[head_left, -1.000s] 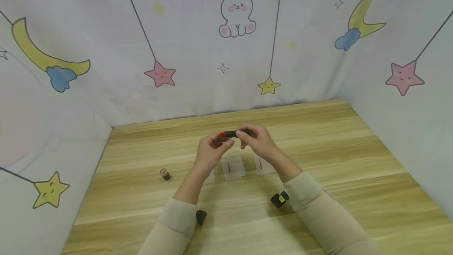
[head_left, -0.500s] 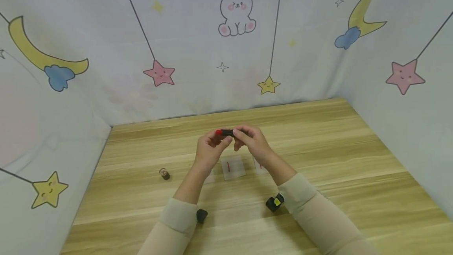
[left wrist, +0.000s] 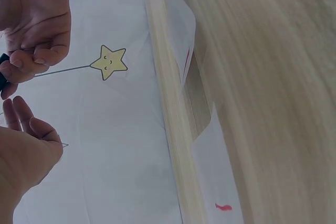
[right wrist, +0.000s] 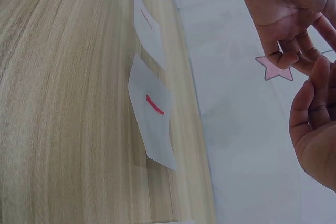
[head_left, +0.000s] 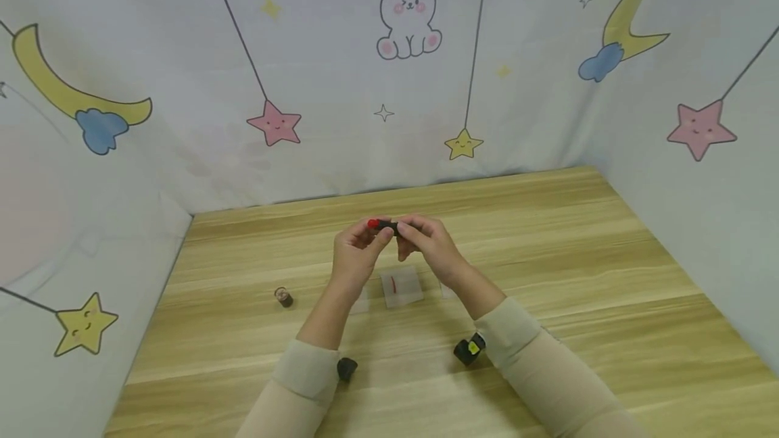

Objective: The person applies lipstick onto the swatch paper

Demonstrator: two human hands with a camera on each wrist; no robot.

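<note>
My two hands meet above the table with a black marker [head_left: 386, 225] between them, its red end pointing left. My right hand [head_left: 432, 242] grips the barrel at its right end, thumb in front. My left hand [head_left: 354, 255] has its thumb over the barrel and fingers behind the red end. In the left wrist view, my right hand [left wrist: 37, 30] curls round the marker [left wrist: 2, 72], partly cut off by the frame edge; the lower fingers of my left hand [left wrist: 26, 145] are spread. Below the hands lies white paper [head_left: 402, 287] with a red stroke.
Two more papers are partly covered by my arms, one left [head_left: 359, 303] and one right [head_left: 448, 290]. A small dark cylinder [head_left: 283, 297] stands at left. Near my sleeves lie a black piece [head_left: 347, 369] and a black piece with yellow [head_left: 468, 350].
My right hand has moved slightly left with the marker, bringing its red end further into my left hand. The left thumb now overlaps the barrel.
</note>
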